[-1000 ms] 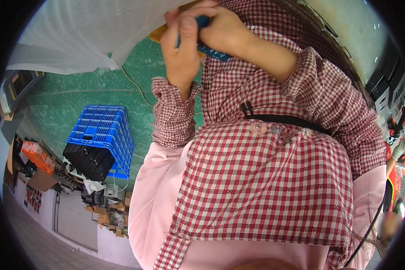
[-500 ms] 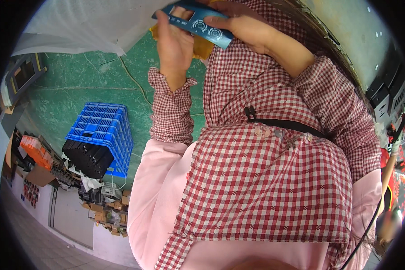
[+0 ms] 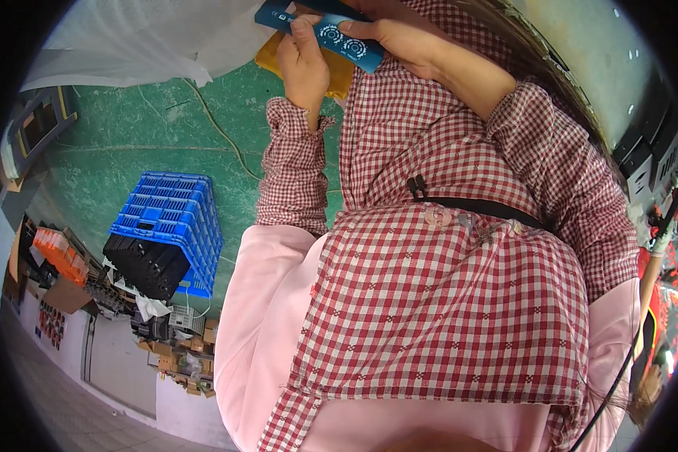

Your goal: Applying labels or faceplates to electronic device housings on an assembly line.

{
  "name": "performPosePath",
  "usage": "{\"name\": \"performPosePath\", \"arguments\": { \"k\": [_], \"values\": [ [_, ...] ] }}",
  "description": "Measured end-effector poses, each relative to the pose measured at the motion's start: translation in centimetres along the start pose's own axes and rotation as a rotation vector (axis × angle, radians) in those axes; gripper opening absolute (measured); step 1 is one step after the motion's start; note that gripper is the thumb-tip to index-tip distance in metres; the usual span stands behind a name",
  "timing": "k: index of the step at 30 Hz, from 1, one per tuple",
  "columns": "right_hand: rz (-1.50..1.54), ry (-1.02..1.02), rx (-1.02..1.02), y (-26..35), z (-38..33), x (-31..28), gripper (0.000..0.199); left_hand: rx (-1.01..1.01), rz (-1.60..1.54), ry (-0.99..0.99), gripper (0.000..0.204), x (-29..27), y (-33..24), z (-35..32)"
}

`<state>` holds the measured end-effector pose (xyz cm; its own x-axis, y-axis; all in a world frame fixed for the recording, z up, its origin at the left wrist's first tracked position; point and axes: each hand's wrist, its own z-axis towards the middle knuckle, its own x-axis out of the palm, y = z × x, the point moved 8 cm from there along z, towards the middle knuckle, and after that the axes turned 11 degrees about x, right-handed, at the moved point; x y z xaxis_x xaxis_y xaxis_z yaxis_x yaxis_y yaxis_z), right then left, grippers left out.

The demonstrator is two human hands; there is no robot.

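Both my hands are raised at the top of the view, in front of my red-and-white checked shirt. They hold a flat dark blue package (image 3: 331, 34) with white round marks on its face. My left hand (image 3: 305, 66) grips its lower edge with the thumb on top. My right hand (image 3: 399, 36) holds its right end. Just behind the hands shows a yellow-orange piece (image 3: 340, 77); what it is cannot be told. The package's upper end is cut off by the picture's rim.
On the green floor to the left stands a blue plastic crate (image 3: 175, 215) with black parts (image 3: 145, 265) against it. A white plastic sheet (image 3: 128, 41) lies at the top left, with a thin cable (image 3: 220, 129) below it. Orange items (image 3: 56, 252) and cardboard boxes (image 3: 184, 361) sit at the lower left.
The blue package, mostly hidden inside my hands a second ago, now lies flat and shows its face. Both hands have shifted up toward the picture's top edge.
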<state>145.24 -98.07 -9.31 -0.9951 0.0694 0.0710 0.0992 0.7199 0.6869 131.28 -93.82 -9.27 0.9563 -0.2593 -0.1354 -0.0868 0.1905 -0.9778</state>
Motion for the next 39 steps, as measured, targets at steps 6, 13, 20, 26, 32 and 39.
{"name": "performPosePath", "arguments": {
  "k": [6, 13, 20, 26, 32, 39],
  "values": [
    [0.032, -0.149, 0.197, 1.8, -2.1, -0.9, 0.036, -0.066, 0.087, -0.007, 0.043, -1.8, 4.4, 0.0],
    [-0.133, -0.158, -0.122, 3.7, -3.3, -0.9, 0.030, -0.110, 0.135, 0.006, 0.048, -1.5, 5.0, -0.2],
    [-0.152, 0.011, -0.024, 3.0, -7.8, -1.3, 0.032, -0.392, -0.749, -0.119, 0.045, 1.7, -6.3, -4.7],
    [-0.211, 0.116, -0.151, 5.3, -12.0, 0.5, 0.025, -0.366, -0.803, -0.160, 0.028, 0.9, -10.6, -5.9],
    [-0.277, 0.096, -0.275, 7.2, -11.4, 2.4, 0.029, -0.171, -0.729, -0.128, 0.037, -0.2, -10.9, -3.8],
    [-0.243, 0.071, -0.209, 6.4, -10.7, 3.2, 0.028, -0.244, -0.830, -0.176, 0.044, 1.3, -12.8, -2.0]
  ]
}}
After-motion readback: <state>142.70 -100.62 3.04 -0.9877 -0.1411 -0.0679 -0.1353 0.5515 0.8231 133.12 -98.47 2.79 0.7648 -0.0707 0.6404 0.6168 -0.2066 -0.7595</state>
